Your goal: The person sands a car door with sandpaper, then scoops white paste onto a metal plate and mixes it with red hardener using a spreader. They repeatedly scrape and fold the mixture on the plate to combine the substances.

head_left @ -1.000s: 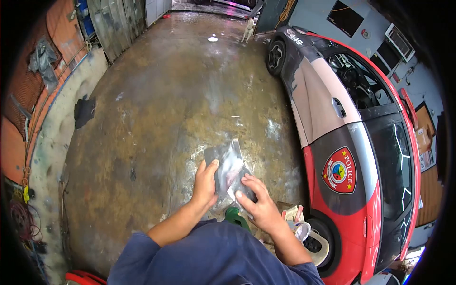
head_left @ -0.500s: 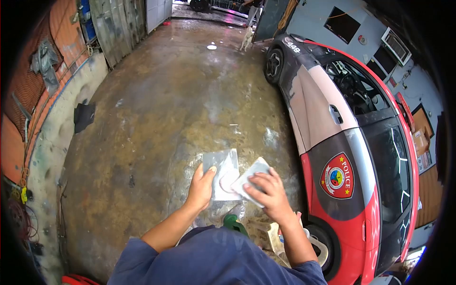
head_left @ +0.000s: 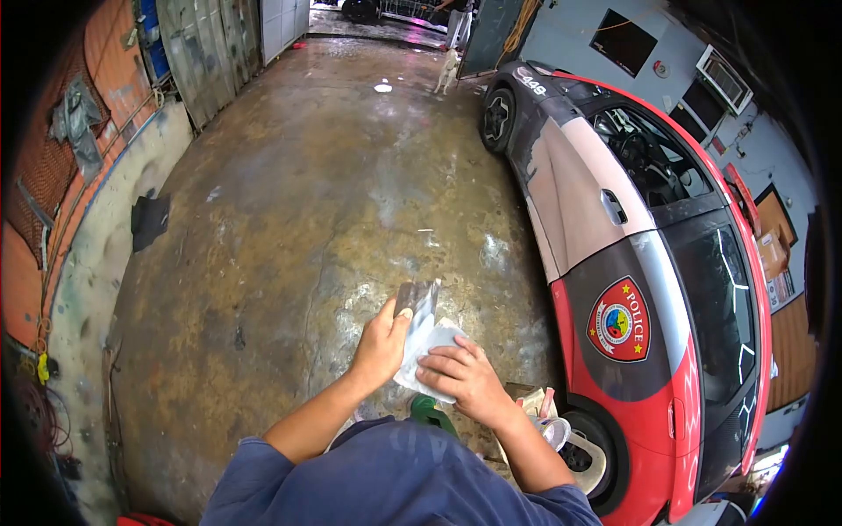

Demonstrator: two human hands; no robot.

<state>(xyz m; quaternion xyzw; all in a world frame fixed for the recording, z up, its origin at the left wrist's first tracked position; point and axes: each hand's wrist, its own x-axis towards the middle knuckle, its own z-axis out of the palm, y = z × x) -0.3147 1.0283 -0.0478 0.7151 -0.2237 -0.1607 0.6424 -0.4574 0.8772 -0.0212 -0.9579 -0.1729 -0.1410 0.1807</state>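
Observation:
My left hand [head_left: 379,349] is closed on the left edge of a thin flat plate [head_left: 417,296], its thumb lying on top. The plate looks dark and shiny and bears whitish paste. In my right hand [head_left: 472,379] is a light grey, flat spreader [head_left: 444,334], with the fingers laid across its face. The spreader overlaps the lower right part of the plate, and its paste there is hidden. Both are held in front of my body above the floor.
A red, black and pinkish car [head_left: 588,202] with a police badge stands close on my right. Near its rear wheel are a pale stool [head_left: 531,396] and a white tub [head_left: 554,433]. A dog [head_left: 448,72] and a person [head_left: 458,26] are by the doorway.
My right hand has moved left and down with the spreader, which now covers more of the plate. The plate has tilted and looks narrower and darker.

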